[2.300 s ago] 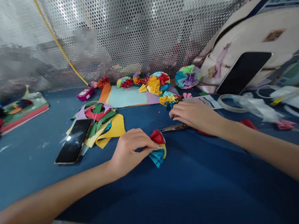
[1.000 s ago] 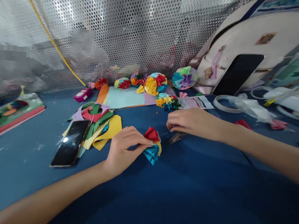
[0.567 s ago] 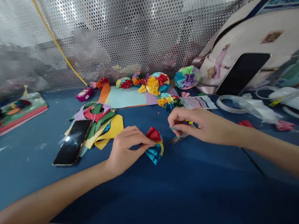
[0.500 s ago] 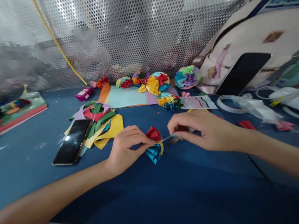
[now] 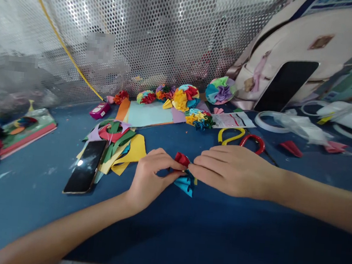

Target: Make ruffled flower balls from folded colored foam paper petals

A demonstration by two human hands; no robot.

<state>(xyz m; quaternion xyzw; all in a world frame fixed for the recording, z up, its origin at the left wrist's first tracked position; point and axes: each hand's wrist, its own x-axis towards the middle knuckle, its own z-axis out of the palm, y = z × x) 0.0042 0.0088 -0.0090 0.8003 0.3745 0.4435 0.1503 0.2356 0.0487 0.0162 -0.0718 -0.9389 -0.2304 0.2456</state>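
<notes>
Between the thumb and fingers of my left hand (image 5: pixel 156 175) is a small bunch of pleated paper (image 5: pixel 185 184), with a blue fan at the front, a red fold at the back and a bit of yellow on the right. My right hand (image 5: pixel 234 173) meets it from the right, fingers pressed together and tips against the bunch. Its thumb is hidden, and so is whatever lies between its fingertips. Just behind the right hand, scissors with one yellow and one red handle (image 5: pixel 252 143) rest on the table, blades covered by the hand.
A phone (image 5: pixel 85 167) lies left beside coloured paper scraps (image 5: pixel 133 148). Ruffled paper flowers (image 5: pixel 185 97) and paper sheets (image 5: pixel 149 115) line the back by a perforated metal panel (image 5: pixel 172 36). At right are a backpack (image 5: pixel 337 43), an upright phone (image 5: pixel 288 86), a tape roll (image 5: pixel 272 121) and red paper (image 5: pixel 291 148).
My right hand has moved left and slightly nearer, up to the paper bunch. The thin strand that stretched between the hands no longer shows. The scissor handles have come into view.
</notes>
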